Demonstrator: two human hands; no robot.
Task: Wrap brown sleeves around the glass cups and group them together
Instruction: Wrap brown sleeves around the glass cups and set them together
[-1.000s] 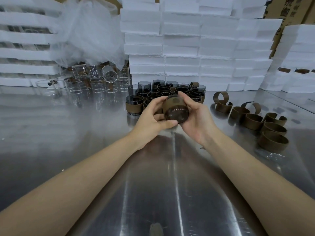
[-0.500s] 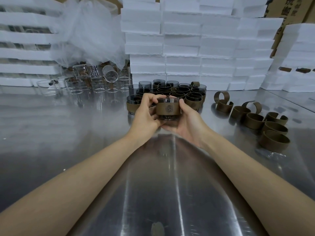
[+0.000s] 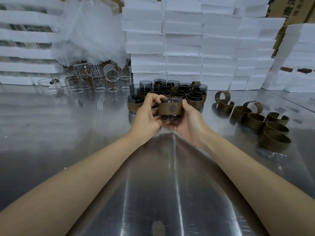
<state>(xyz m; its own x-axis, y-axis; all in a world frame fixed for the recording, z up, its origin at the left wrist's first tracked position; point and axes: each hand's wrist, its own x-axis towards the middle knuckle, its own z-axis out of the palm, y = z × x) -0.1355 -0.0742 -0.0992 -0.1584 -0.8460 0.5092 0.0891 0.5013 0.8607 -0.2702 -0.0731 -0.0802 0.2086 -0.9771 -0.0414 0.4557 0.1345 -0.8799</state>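
Left hand (image 3: 146, 116) and right hand (image 3: 189, 123): both curled around one upright sleeved glass cup (image 3: 170, 108), held just before the grouped cups (image 3: 170, 92). Risk: smooth glass slipping, striking neighbours.

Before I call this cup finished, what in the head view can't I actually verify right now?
Head view only:
1. Seam of the brown sleeve on the held cup: faces away, behind left hand and right hand.
2. Sleeve's printed emblem: too small to read.
3. Grouped cups nearest the hands: blocked by them, sleeves unconfirmed.
4. Clear glasses: partly under plastic sheet, count unclear.
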